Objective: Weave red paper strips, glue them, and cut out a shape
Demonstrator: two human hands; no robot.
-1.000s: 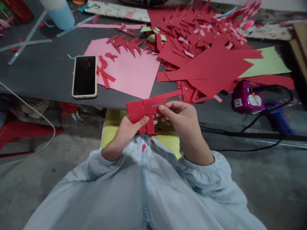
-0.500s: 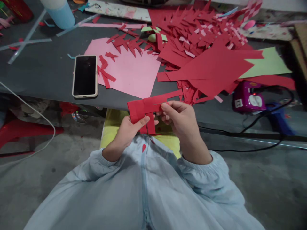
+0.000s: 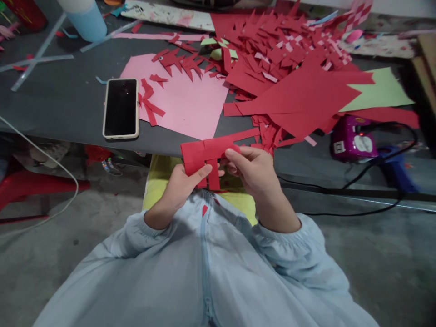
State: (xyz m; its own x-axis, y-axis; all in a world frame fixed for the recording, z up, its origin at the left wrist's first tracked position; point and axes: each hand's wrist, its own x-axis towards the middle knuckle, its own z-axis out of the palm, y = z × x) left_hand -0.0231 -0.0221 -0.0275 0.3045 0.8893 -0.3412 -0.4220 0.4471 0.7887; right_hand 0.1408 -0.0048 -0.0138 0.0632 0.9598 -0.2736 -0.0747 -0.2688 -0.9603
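Observation:
Over my lap, just off the table's front edge, my left hand [image 3: 184, 184] pinches a piece made of crossed red paper strips [image 3: 195, 156]. Its thumb lies on top, and the other fingers are mostly hidden beneath. Some strip ends point right and others hang down toward me. My right hand [image 3: 254, 170] is closed with thumb and forefinger on a right-hand strip of the same piece. One long strip end [image 3: 248, 133] reaches past it over the table edge.
A phone [image 3: 121, 109] lies on the dark table left of a pink paper sheet [image 3: 190, 106]. Red paper cuttings [image 3: 282, 41] are heaped behind. A purple device [image 3: 354, 138] with a black cable sits at the right. A bottle of blue liquid [image 3: 86, 22] stands at the back left.
My right hand has shifted slightly left along the strip, closer to my left hand. The gap between the right-hand strips no longer shows. My left hand keeps its hold.

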